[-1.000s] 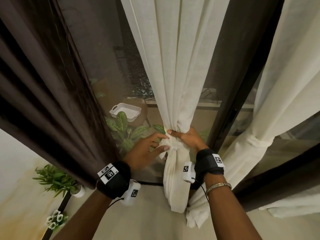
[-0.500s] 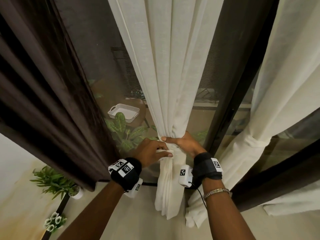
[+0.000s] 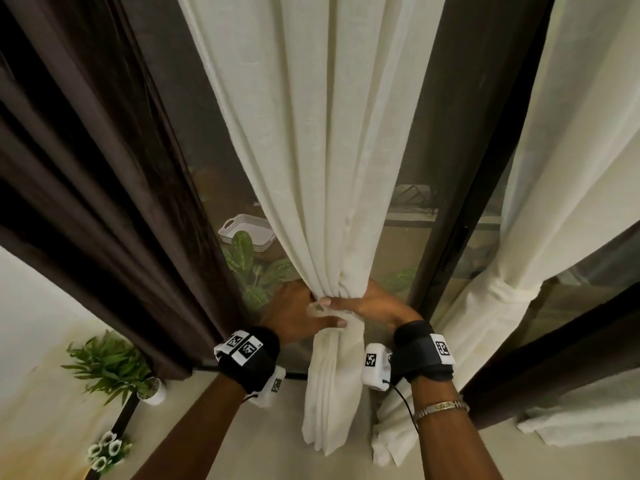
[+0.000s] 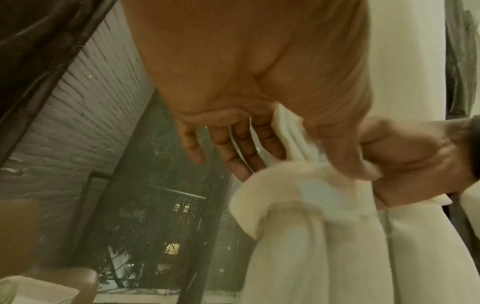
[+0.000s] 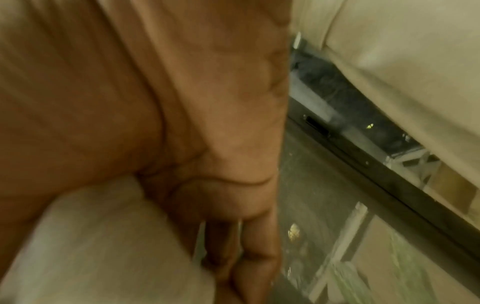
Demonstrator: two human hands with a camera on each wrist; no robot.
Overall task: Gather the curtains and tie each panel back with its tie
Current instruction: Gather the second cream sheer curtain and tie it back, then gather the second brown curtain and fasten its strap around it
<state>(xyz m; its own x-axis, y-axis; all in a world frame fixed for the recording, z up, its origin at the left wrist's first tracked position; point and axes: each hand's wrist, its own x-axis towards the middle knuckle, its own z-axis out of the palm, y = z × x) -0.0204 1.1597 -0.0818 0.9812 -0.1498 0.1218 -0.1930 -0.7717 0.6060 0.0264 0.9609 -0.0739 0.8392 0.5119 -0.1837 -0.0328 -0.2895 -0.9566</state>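
A cream curtain panel (image 3: 322, 168) hangs in the middle and is bunched tight at waist height. My right hand (image 3: 377, 306) grips the bunch from the right, with its thumb lying across the front; in the right wrist view the right hand (image 5: 207, 144) curls round the curtain cloth (image 5: 103, 236). My left hand (image 3: 298, 317) comes in from the left, thumb pressed on the cream tie (image 3: 346, 325). In the left wrist view the tie (image 4: 298, 181) rings the bunch, and the left hand (image 4: 259, 148) pinches a strip of it between thumb and fingers.
A dark brown curtain (image 3: 86, 168) hangs at the left. A second cream panel (image 3: 502, 292) at the right is banded by its own tie. A dark door frame (image 3: 450, 237) stands between the panels. A white basket (image 3: 247, 232) and leafy plants (image 3: 249, 268) lie behind the glass, and a potted plant (image 3: 110, 365) at lower left.
My left hand has closed in from beside the bunch, and its thumb now lies on the tie under my right thumb. My right hand keeps its grip.
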